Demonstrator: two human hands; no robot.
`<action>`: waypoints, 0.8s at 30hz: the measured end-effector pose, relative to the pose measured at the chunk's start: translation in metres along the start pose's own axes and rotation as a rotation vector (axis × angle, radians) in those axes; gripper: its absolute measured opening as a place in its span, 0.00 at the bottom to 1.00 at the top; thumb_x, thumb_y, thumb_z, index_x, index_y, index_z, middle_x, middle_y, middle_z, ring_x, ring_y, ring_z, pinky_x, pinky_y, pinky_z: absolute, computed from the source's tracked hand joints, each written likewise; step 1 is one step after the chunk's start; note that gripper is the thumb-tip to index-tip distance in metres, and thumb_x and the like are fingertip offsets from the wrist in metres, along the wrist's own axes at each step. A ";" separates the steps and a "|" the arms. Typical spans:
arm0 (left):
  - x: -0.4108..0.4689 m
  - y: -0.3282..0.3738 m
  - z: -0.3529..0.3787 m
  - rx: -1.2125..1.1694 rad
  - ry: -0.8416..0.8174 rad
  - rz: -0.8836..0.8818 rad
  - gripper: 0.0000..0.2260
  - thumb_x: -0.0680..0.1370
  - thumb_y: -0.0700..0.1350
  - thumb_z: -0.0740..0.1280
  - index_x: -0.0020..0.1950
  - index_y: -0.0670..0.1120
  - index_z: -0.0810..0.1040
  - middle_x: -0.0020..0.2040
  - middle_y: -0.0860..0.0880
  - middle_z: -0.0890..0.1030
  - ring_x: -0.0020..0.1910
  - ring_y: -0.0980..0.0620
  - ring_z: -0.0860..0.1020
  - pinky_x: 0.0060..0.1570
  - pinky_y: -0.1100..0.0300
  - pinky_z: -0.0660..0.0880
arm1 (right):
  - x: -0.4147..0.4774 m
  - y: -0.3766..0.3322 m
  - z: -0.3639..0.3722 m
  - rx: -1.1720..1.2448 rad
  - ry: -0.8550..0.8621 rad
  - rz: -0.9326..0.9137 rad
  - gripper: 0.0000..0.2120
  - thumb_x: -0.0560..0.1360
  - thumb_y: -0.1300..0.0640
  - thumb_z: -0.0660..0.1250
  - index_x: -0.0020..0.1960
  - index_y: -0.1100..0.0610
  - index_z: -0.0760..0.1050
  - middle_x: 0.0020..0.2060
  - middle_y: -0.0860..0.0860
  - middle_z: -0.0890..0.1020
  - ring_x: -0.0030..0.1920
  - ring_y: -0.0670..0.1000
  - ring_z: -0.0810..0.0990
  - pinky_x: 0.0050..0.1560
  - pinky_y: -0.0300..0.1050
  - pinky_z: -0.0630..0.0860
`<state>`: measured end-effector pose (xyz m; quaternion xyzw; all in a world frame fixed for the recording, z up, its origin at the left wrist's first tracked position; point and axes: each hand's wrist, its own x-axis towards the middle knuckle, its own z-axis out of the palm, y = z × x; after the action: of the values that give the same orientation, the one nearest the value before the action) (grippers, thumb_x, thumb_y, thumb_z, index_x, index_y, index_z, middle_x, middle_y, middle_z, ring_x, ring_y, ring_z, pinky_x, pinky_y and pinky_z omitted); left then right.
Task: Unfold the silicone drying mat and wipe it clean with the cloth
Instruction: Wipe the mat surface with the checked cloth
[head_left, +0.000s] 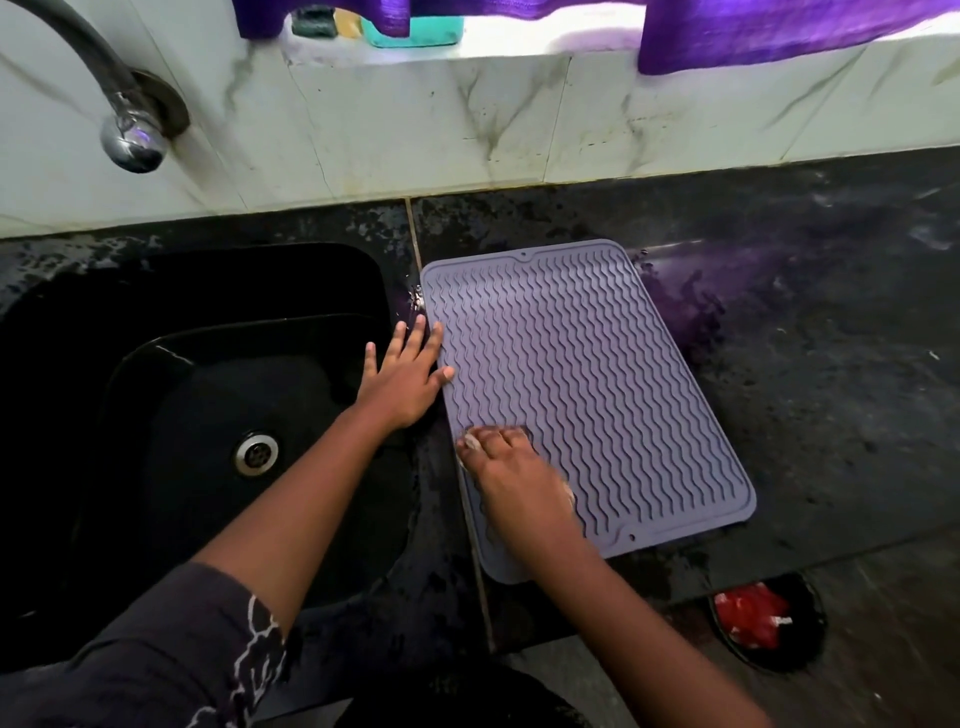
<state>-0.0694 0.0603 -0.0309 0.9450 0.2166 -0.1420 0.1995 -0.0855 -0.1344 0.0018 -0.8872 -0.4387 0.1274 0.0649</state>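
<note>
The left hand (402, 375) lies flat, fingers spread, its fingertips pinning the mat's (582, 374) left edge beside the sink (156, 415). The right hand (514, 475) presses down on the mat's near-left part, curled over something pale, probably the cloth (471, 441), though little of it shows. The mat lies fully unfolded on the dark counter (831, 364), its long axis running away from the person and slightly leftward. Most of it stretches ahead and right of the right hand, so I judge wiping strokes should go that way.

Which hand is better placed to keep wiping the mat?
Right. The right hand already presses something pale onto the mat, while the left hand lies flat at its sink-side edge, steadying it.
</note>
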 end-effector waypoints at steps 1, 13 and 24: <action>0.000 0.000 0.000 -0.006 0.003 0.001 0.28 0.81 0.59 0.47 0.77 0.56 0.38 0.77 0.53 0.36 0.76 0.51 0.35 0.71 0.43 0.35 | -0.014 -0.002 0.002 -0.006 -0.035 -0.008 0.27 0.76 0.63 0.59 0.73 0.57 0.56 0.72 0.56 0.62 0.71 0.60 0.59 0.66 0.56 0.67; -0.030 0.018 0.011 0.009 -0.017 -0.002 0.28 0.81 0.59 0.51 0.77 0.58 0.40 0.78 0.52 0.37 0.76 0.50 0.36 0.71 0.44 0.34 | -0.008 0.000 -0.005 0.033 0.013 -0.037 0.22 0.74 0.63 0.62 0.68 0.55 0.67 0.66 0.54 0.72 0.65 0.57 0.68 0.60 0.53 0.73; -0.041 0.034 0.011 0.045 0.047 -0.039 0.27 0.82 0.57 0.49 0.77 0.56 0.40 0.78 0.50 0.39 0.77 0.49 0.37 0.71 0.44 0.34 | -0.064 0.002 -0.015 0.082 -0.053 -0.007 0.19 0.75 0.60 0.61 0.65 0.49 0.70 0.60 0.51 0.75 0.58 0.54 0.73 0.57 0.48 0.71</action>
<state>-0.0914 0.0131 -0.0151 0.9480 0.2362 -0.1283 0.1703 -0.1172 -0.1866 0.0263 -0.8784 -0.4380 0.1687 0.0898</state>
